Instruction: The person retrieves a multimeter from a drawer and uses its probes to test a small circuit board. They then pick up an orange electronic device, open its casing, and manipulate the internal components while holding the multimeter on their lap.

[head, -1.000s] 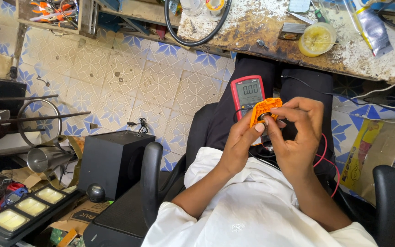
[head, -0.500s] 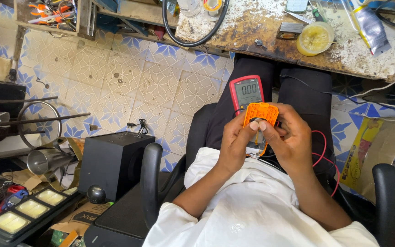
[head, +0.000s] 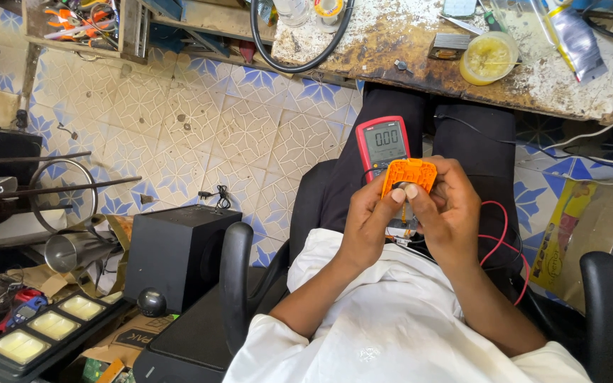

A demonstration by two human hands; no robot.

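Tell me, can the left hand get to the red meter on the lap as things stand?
Probably yes. The red meter lies on the lap just beyond the left hand, with nothing between them. But that hand and the right hand both hold the orange part, so it must let go first.

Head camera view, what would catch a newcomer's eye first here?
The bright orange device at centre, held by both the left hand and the right hand above the lap. Just behind it, a red multimeter rests on the person's thigh, its display lit. A stained workbench runs across the top.
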